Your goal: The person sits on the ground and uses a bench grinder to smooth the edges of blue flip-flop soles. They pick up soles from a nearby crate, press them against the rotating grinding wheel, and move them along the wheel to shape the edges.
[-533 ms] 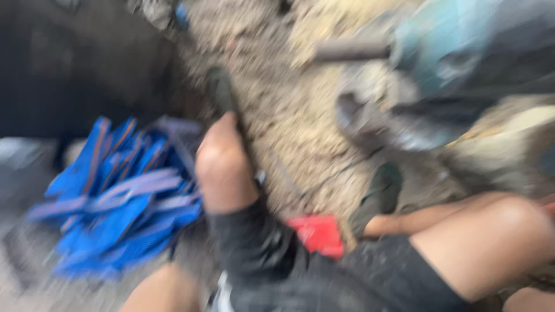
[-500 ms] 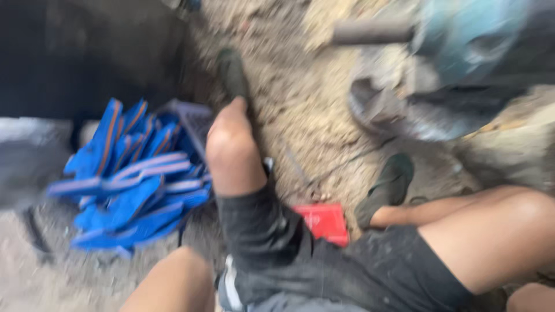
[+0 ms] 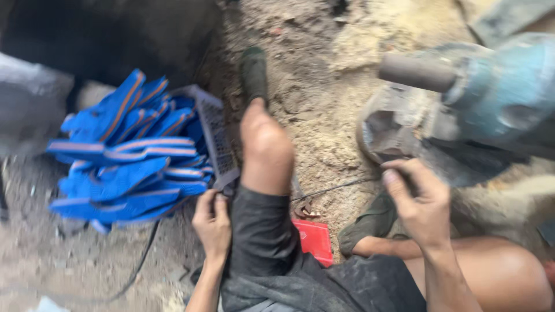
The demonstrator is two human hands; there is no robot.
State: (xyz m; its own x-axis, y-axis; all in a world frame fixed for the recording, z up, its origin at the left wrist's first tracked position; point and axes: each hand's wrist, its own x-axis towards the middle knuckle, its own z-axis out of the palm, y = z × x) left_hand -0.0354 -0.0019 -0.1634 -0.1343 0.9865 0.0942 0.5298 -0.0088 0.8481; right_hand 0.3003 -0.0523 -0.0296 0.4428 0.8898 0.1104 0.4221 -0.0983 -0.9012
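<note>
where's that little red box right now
In the head view, the red box lies on the dirt low in the middle, between the person's legs, just right of the left hand.

soles [image 3: 130,164]: bright blue with orange stripes
basket [image 3: 217,136]: pale grey-lilac mesh
shorts [image 3: 272,248]: black, dusty grey smears
box [image 3: 314,240]: red
sandals [image 3: 253,72]: dark green
machine [image 3: 509,95]: teal body, grey-brown handle, dull grey metal below
ground [image 3: 324,98]: sandy tan, grey towards the left
cable [image 3: 139,263]: black
</note>
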